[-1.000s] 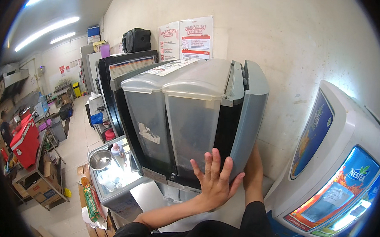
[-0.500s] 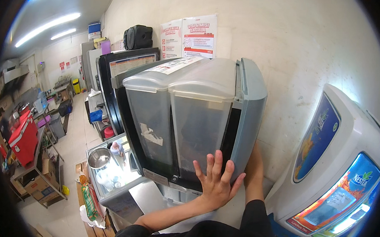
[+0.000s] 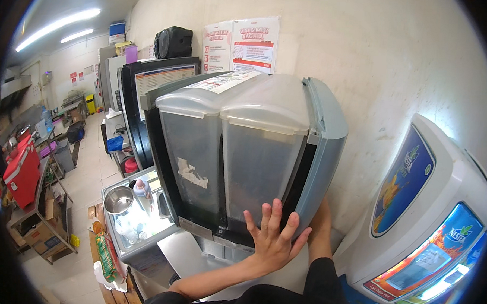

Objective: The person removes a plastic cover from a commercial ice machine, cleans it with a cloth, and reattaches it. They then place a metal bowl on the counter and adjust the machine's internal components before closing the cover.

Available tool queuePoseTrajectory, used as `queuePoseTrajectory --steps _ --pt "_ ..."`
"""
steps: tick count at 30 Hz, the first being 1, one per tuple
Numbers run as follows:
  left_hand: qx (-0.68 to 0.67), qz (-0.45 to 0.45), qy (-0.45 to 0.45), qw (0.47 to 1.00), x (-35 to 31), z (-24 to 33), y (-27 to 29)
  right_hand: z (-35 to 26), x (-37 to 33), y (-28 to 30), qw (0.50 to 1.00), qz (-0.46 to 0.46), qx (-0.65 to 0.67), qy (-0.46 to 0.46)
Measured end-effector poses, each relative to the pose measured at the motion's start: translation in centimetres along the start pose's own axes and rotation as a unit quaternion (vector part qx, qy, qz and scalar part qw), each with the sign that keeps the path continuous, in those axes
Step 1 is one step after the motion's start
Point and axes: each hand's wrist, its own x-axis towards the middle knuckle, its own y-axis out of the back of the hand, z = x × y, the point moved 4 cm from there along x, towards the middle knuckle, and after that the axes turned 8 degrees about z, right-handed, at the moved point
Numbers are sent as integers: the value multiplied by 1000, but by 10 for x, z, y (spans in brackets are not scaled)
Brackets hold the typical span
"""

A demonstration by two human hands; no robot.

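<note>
A large drink dispenser with two clear, lidded tanks (image 3: 259, 163) stands before me against the wall. My left hand (image 3: 275, 235) lies with spread fingers on the lower front of the right tank, its palm by the bottom edge. Behind the grey side panel (image 3: 325, 150) reaches my right arm, and only part of my right hand (image 3: 321, 223) shows there. Its fingers are hidden by the panel, so what they hold or touch cannot be seen. A torn white label (image 3: 192, 173) sticks to the left tank.
A white drink dispenser (image 3: 420, 214) with coloured panels stands to the right. On the left are a lit counter with a metal bowl (image 3: 119, 200), a wooden bench with a green package (image 3: 106, 257), and a red cooler box (image 3: 22, 172). A black speaker (image 3: 173, 42) sits further back.
My view has shifted slightly. The two-tank dispenser's grey side panel appears a little further right and tilted. My left hand stays spread on the tank, and my right arm remains behind the panel.
</note>
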Motion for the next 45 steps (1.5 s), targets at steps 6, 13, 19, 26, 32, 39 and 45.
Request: queuePoseTrajectory --steps 6,13,19,26,32,39,45 --pt "-14 5 3 1000 0 1 -4 0 2 3 1000 0 -1 -2" --pt "-22 3 31 999 -2 -2 2 1 0 8 1000 5 -3 -8" --pt "-50 6 41 998 -7 -7 3 2 0 8 1000 9 0 -8" --pt "-95 -6 39 995 1 -8 6 -1 -4 7 1000 28 -8 6" --pt "-119 171 199 958 -70 -86 114 1 -6 24 991 130 25 16" --pt "12 -75 519 852 -211 -241 163 101 -218 74 944 321 -44 -69" --pt "-118 -198 480 846 -294 -270 96 165 -272 -2 951 243 -170 -90"
